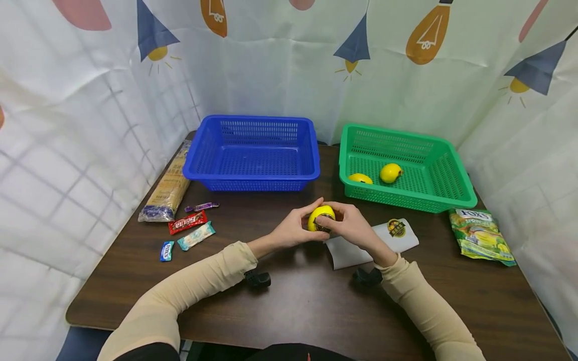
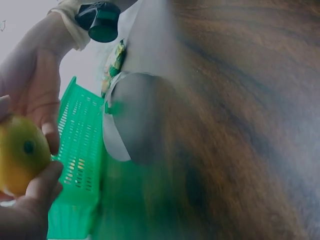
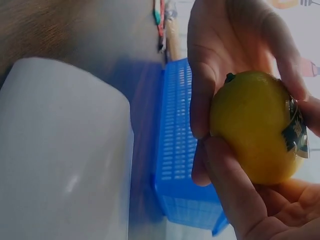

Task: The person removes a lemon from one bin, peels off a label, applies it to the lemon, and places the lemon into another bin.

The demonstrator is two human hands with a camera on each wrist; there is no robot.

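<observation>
In the head view, a yellow lemon (image 1: 318,215) is held between both hands above the middle of the table. My left hand (image 1: 291,228) grips its left side. From the right, my right hand (image 1: 351,225) holds it, thumb over a dark label (image 1: 321,226) on its front. The right wrist view shows the lemon (image 3: 250,125) with its green stem end, the label (image 3: 296,130) wrapping its side with one edge lifted. Beneath the right hand lies a curled white sheet (image 1: 349,253) carrying a round black-and-gold sticker (image 1: 396,228).
A blue basket (image 1: 253,177) stands at the back. Right of it, a green basket (image 1: 411,198) contains two lemons (image 1: 390,173). A green Fox's bag (image 1: 480,235) lies far right. At left are a long tan packet (image 1: 167,190) and several small wrapped sweets (image 1: 187,222).
</observation>
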